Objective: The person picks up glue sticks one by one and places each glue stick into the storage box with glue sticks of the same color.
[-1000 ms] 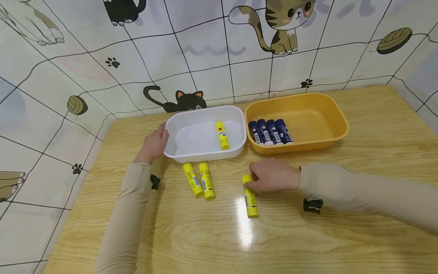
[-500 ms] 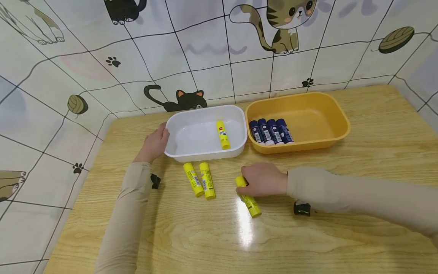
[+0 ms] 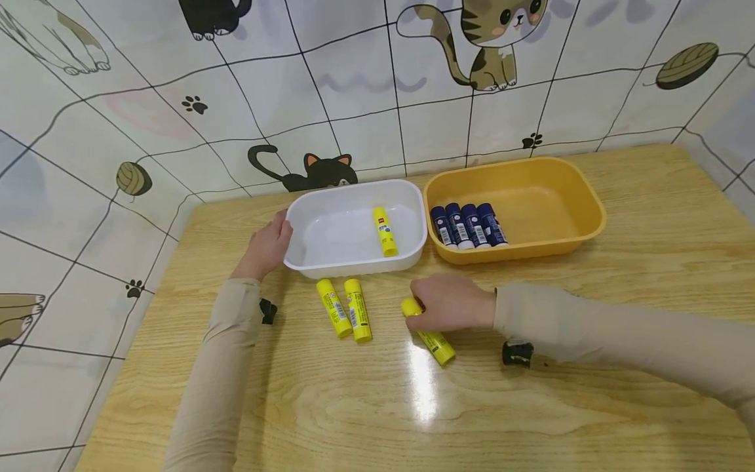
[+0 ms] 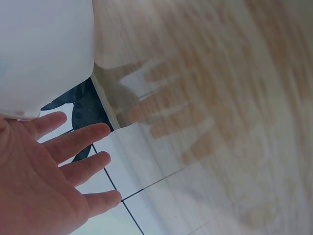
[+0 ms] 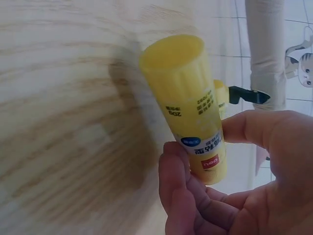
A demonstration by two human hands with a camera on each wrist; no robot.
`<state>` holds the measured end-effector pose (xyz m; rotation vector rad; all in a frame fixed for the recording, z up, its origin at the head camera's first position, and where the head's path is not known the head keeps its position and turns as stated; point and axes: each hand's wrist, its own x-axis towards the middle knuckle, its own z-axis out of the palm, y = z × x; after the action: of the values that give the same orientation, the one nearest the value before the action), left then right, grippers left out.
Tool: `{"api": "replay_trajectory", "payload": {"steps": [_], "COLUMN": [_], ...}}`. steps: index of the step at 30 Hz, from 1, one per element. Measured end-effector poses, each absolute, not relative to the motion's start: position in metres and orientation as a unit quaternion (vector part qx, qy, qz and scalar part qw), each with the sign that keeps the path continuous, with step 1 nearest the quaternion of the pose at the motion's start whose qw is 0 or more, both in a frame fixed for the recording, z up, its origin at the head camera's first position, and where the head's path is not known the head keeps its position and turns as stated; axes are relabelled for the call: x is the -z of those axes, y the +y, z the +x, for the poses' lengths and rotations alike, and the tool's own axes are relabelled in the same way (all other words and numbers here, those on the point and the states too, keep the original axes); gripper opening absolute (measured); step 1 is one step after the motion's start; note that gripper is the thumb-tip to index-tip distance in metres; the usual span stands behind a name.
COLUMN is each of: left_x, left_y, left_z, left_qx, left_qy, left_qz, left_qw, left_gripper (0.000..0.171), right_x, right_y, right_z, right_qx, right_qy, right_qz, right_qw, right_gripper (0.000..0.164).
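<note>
My right hand [image 3: 449, 303] grips a yellow glue stick [image 3: 438, 346] between thumb and fingers. In the right wrist view this glue stick [image 5: 188, 107] is slanted, apart from its shadow on the table. Two more yellow glue sticks, the left one [image 3: 333, 308] and the right one [image 3: 358, 311], lie side by side before the white bin [image 3: 354, 270]. Another yellow glue stick [image 3: 385, 232] lies inside that bin. At the bin's left end rests my left hand [image 3: 263, 248]. In the left wrist view its fingers [image 4: 83, 142] are spread and fairly straight; the thumb is hidden.
An orange bin [image 3: 531, 252] stands right beside the white one, with several dark blue glue sticks [image 3: 468, 226] in its left part. Both bins are on a wooden table [image 3: 330, 406] near a cat-patterned wall covering [image 3: 366, 98].
My right hand has moved left and slightly back with the glue stick, which has turned from nearly straight to slanted and lifted a little. The left hand stays at the white bin.
</note>
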<state>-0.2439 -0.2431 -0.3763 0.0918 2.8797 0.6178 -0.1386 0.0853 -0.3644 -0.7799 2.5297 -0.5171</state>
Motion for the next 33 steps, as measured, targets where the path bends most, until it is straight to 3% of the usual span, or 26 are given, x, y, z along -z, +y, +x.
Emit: {"api": "replay_trajectory", "payload": {"steps": [16, 24, 33], "left_x": [0.375, 0.376, 0.379], "left_y": [-0.244, -0.245, -0.245], "left_z": [-0.244, -0.243, -0.246], "left_qx": [-0.209, -0.209, -0.217], "left_qy": [0.973, 0.973, 0.972], "left_qz": [0.036, 0.035, 0.041], "left_qw": [0.089, 0.089, 0.079], "left_gripper": [0.057, 0.057, 0.057], "right_x": [0.321, 0.292, 0.284], "right_y": [0.093, 0.096, 0.092], "right_z": [-0.164, -0.188, -0.21], "right_qx": [0.265, 0.254, 0.25], "right_qy": [0.891, 0.901, 0.906], "right_qz": [-0.265, -0.251, -0.245], "right_qw": [0.257, 0.246, 0.238], "right_gripper": [0.025, 0.026, 0.028]}}
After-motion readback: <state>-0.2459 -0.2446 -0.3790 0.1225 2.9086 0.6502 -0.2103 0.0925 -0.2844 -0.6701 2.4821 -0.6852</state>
